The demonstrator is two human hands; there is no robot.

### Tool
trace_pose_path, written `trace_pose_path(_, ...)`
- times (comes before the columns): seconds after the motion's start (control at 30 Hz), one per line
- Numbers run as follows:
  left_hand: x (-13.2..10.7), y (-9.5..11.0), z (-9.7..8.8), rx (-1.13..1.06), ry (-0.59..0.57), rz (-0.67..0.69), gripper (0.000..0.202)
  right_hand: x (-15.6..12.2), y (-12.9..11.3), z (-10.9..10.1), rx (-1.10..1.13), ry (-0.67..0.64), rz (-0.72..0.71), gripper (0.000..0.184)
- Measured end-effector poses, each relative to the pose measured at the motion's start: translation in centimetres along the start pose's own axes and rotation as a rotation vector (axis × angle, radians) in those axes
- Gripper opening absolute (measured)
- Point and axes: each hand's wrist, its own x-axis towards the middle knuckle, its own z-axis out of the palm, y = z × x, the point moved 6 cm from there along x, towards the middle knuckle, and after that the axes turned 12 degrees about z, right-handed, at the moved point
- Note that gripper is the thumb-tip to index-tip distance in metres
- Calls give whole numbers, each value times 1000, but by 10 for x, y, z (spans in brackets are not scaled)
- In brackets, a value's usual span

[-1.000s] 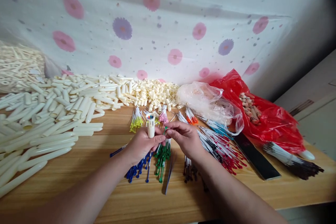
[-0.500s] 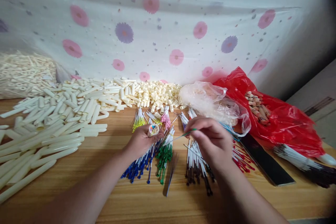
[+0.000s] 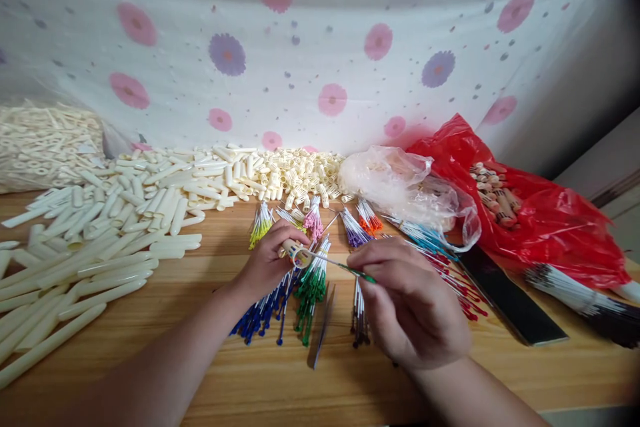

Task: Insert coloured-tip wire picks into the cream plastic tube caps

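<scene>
Between the fingers of my left hand (image 3: 270, 257) is a short cream slotted pen barrel part (image 3: 291, 251), its end turned toward me. My right hand (image 3: 410, 300) pinches a thin pen refill (image 3: 330, 262) by its green end; the pale tip reaches the mouth of the barrel part, and I cannot tell how far in it is. Under and between the hands lie green refills (image 3: 311, 287), blue refills (image 3: 265, 310) and dark-ended refills (image 3: 359, 317). A pair of tweezers (image 3: 324, 330) rests beside the green ones.
Cream pen tubes (image 3: 110, 227) cover the left side, with slotted parts (image 3: 300, 173) piled behind. At the right are a clear bag (image 3: 395, 183), a red bag (image 3: 560, 227), a black flat bar (image 3: 513, 297) and black-ended refills (image 3: 585, 300). Yellow refills (image 3: 261, 223) and orange refills (image 3: 369, 217) lie farther back.
My right hand has turned and moved slightly down, bringing the green refill's tip to the barrel part. My left hand has tilted the part toward the right.
</scene>
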Motion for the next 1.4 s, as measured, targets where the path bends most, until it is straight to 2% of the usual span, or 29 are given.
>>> trace_pose_path(0.17,0,3,2,-2,-20,-17,19,1,2,12,-112,-83,34,27)
trace_pose_path(0.37,0,2,2,18,-47,-51,36,-4,6,20,-76,-53,15,27)
trace_pose_path(0.5,-1,4,-3,57,-22,-19,54,-4,21,15,-17,51,160,23)
trace_pose_path(0.63,-2,6,-5,155,-28,11,50,-2,34,11,28,64,296,15)
trace_pose_path(0.77,-3,7,-7,259,7,43,49,-1,37,19,-102,-68,256,12)
trace_pose_path(0.87,-3,7,-9,315,27,49,47,-3,41,25,-186,-119,245,14)
trace_pose_path(1.13,-3,13,-10,372,46,69,47,-3,47,24,-249,-88,254,11)
trace_pose_path(1.4,-3,15,-5,306,57,64,44,-9,44,25,-274,-32,137,22)
